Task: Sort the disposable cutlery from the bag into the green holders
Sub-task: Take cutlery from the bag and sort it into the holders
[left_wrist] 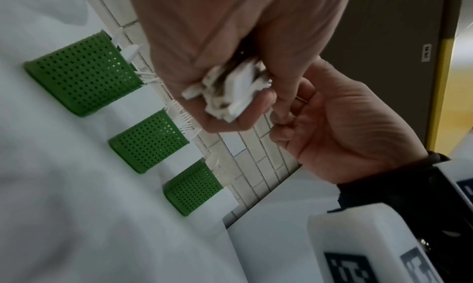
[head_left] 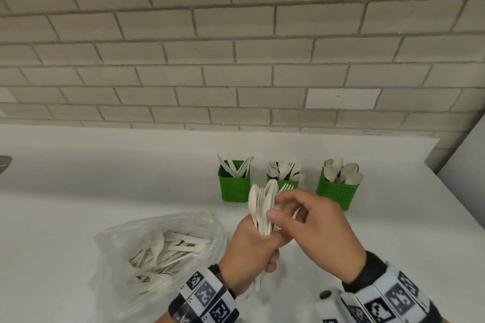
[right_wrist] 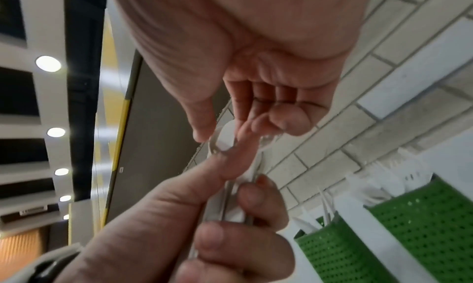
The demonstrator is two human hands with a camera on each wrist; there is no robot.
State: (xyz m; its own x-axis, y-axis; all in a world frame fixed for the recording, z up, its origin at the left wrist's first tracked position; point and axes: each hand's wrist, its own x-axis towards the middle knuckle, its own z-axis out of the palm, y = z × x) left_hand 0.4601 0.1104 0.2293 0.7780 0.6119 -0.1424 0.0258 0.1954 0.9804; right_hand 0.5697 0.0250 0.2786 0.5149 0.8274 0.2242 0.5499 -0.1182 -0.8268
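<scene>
My left hand [head_left: 253, 249] grips a bundle of white disposable cutlery [head_left: 262, 204] upright by the handles, above the counter and in front of the holders. The handle ends [left_wrist: 230, 93] stick out below its curled fingers. My right hand [head_left: 279, 208] reaches in from the right and pinches one white piece [right_wrist: 225, 139] near the top of the bundle between thumb and forefinger. Three green perforated holders stand near the wall: knives [head_left: 233, 186], forks [head_left: 282, 182], spoons [head_left: 337, 193]. A clear plastic bag [head_left: 157, 252] with several more pieces lies to the left.
The white counter [head_left: 78, 191] meets a grey brick wall [head_left: 236, 60] behind the holders. A white panel [head_left: 467, 165] rises at the far right. A dark object [head_left: 4, 162] shows at the left edge.
</scene>
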